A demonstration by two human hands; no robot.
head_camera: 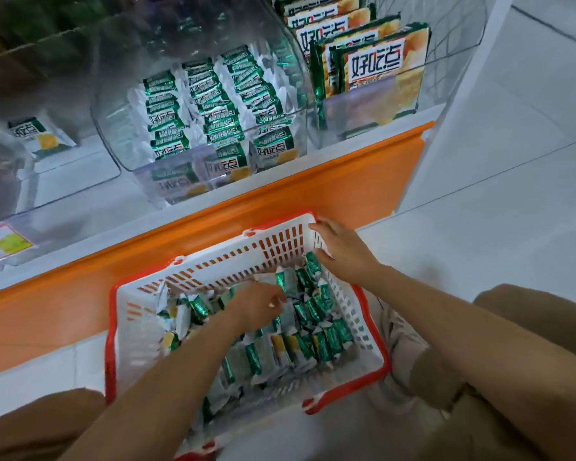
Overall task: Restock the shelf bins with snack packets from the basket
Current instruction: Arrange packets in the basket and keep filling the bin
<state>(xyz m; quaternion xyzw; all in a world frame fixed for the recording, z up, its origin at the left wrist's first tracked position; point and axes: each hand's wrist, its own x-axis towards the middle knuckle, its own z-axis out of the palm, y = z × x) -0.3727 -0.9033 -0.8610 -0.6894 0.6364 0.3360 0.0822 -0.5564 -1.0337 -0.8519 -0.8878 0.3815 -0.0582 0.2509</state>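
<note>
basket point(373, 331) on floor before shelf | packets point(300, 331) in basket | bins point(193, 104) on shelf point(280, 191)

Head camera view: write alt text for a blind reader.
A person's left hand reaches into snack packets in a red-and-white basket while the right hand grips its far corner. Above, clear shelf bins hold matching packets.

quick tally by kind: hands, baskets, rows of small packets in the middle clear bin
hands: 2, left hand and right hand
basket: 1
packet rows in the middle bin: 3
total: 6
</note>
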